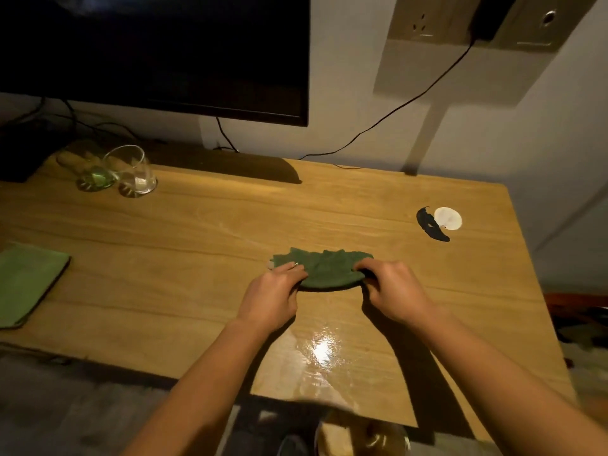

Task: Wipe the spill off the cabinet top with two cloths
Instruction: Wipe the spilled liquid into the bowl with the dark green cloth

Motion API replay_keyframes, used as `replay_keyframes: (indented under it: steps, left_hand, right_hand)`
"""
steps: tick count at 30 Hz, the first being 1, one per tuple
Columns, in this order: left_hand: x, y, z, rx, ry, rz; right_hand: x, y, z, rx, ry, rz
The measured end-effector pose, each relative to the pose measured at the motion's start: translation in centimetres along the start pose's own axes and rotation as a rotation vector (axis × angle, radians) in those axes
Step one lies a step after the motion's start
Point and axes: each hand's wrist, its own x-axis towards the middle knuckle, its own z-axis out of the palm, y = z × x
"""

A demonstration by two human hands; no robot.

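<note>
At mid-cabinet (197, 225), left hand (273, 294) and right hand (391, 291) closed on opposite ends of bunched dark cloth (325, 268), pinching it against wood. Wet sheen (320, 352) just nearer, between forearms. Light cloth (26, 281) flat at far left edge. Glass (131, 171) back left, below screen (158, 51).

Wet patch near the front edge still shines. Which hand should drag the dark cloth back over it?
Right, probably. The wet patch lies nearer the right hand than the left hand. Both grip the dark green cloth.
</note>
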Motion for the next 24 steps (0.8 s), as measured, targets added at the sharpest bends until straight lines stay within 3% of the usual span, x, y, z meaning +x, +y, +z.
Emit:
replay_keyframes:
  steps: [4, 14, 24]
  left_hand:
    - [-1.8, 0.2, 0.9, -0.052, 0.066, -0.013]
    - [-11.5, 5.3, 3.3, -0.094, 0.033, -0.060]
    - [-19.1, 11.3, 4.1, 0.018, -0.302, -0.163]
  right_hand:
    - [-1.3, 0.3, 0.4, 0.000, 0.021, -0.046]
    - [-11.4, 1.5, 1.3, -0.024, -0.063, -0.156]
    - [-22.1, 3.2, 0.8, -0.001, -0.280, -0.183]
